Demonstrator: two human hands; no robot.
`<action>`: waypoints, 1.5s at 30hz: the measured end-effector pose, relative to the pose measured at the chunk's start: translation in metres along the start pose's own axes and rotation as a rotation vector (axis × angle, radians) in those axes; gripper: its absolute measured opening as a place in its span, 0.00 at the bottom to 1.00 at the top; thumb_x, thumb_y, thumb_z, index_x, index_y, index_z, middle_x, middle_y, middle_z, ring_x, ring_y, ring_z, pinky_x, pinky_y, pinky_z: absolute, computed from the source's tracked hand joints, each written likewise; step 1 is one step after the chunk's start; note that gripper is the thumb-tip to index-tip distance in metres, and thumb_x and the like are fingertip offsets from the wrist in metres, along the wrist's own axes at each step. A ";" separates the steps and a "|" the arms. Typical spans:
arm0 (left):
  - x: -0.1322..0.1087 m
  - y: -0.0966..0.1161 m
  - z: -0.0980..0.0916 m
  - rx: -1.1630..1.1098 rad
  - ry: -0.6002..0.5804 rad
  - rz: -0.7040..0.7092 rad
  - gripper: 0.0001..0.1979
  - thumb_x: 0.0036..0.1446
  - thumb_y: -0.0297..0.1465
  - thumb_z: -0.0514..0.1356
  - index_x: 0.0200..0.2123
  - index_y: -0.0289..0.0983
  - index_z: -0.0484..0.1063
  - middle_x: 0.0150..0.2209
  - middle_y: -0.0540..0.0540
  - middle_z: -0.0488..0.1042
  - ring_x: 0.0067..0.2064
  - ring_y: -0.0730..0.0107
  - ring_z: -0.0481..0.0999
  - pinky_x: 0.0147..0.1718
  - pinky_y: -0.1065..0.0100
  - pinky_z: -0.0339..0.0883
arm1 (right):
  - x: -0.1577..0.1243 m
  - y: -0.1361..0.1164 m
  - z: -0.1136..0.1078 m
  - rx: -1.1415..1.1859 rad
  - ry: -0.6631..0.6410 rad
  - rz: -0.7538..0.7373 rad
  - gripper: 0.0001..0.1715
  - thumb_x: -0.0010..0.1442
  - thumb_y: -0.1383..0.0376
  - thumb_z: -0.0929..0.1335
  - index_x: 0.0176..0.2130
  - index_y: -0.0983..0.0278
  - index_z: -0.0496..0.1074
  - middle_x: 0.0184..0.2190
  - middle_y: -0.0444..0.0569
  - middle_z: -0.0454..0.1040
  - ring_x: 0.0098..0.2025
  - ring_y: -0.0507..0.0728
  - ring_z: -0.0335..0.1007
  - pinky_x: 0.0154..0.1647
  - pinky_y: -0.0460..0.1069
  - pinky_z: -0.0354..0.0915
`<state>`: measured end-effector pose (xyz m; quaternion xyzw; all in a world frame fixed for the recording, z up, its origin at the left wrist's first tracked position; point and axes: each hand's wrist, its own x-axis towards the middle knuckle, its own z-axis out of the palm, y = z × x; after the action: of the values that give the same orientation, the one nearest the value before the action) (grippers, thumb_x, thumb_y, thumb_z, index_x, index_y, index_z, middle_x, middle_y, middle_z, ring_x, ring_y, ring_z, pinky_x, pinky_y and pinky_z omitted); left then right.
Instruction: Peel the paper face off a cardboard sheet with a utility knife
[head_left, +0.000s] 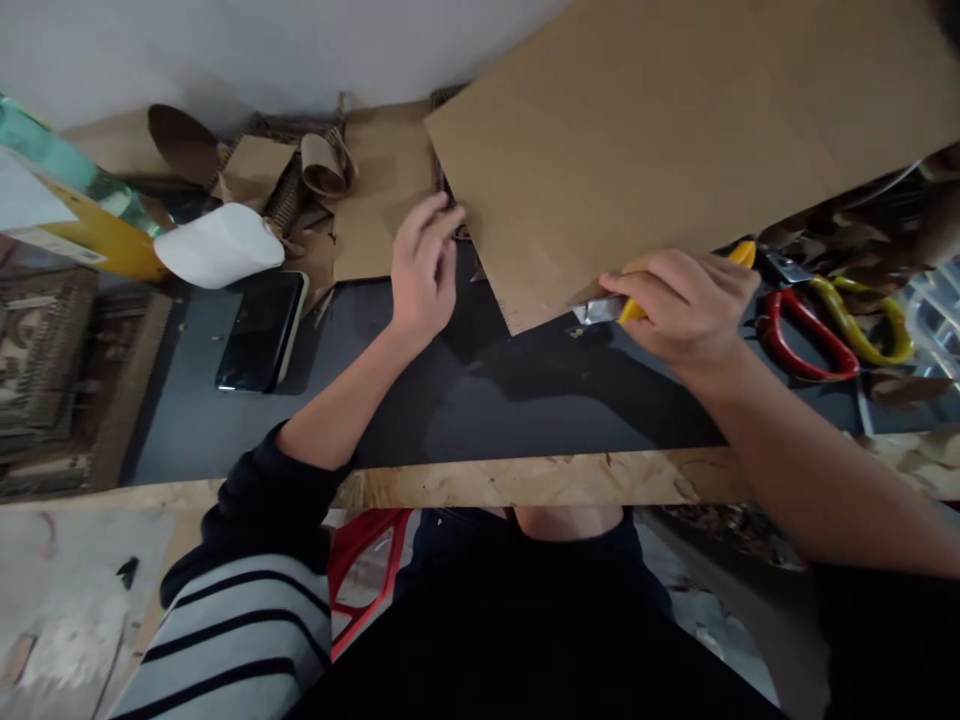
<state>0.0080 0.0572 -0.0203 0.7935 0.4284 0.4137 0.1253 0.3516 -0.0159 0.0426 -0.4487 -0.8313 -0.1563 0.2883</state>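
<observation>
At about nine o'clock from my left hand, a dark phone [259, 330] lies flat on the bench [487, 410], with a white rounded object [221, 245] just beyond it at eleven; I can't tell what that object is. My left hand [424, 270] is loosely open, holding nothing. Its fingertips reach toward one o'clock and press on the left corner of the big brown cardboard sheet [675, 130]. The sheet spreads from there to the far right of the bench and lies at twelve o'clock from my right hand. My right hand [686, 305] is closed around a yellow-handled knife [596, 310]. The knife's metal tip points to nine o'clock and sits right at the sheet's near edge. At three o'clock from that hand lie red-handled scissors [802, 340], with yellow-handled scissors [862, 325] just beside them.
</observation>
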 end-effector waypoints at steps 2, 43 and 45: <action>0.002 -0.008 0.013 -0.214 -0.014 -0.225 0.41 0.79 0.57 0.32 0.71 0.42 0.70 0.66 0.31 0.80 0.63 0.50 0.85 0.61 0.45 0.80 | 0.003 -0.017 -0.005 -0.030 -0.165 0.015 0.32 0.81 0.60 0.56 0.37 0.55 0.85 0.35 0.51 0.84 0.34 0.58 0.75 0.32 0.54 0.58; -0.010 -0.002 0.056 -0.153 0.088 -0.239 0.34 0.76 0.63 0.40 0.56 0.42 0.68 0.48 0.42 0.80 0.55 0.58 0.82 0.57 0.55 0.75 | 0.017 -0.060 -0.005 0.179 -0.472 -0.185 0.30 0.84 0.64 0.54 0.56 0.56 0.84 0.47 0.55 0.84 0.45 0.61 0.77 0.45 0.56 0.64; -0.009 -0.004 0.057 -0.159 0.081 -0.233 0.34 0.76 0.63 0.40 0.55 0.43 0.68 0.46 0.43 0.80 0.54 0.59 0.82 0.57 0.55 0.75 | 0.017 -0.059 -0.005 0.187 -0.460 -0.187 0.30 0.84 0.64 0.55 0.56 0.56 0.84 0.48 0.55 0.84 0.45 0.61 0.77 0.45 0.56 0.65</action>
<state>0.0464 0.0609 -0.0631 0.7086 0.4882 0.4606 0.2176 0.2964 -0.0400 0.0566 -0.3651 -0.9237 0.0011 0.1164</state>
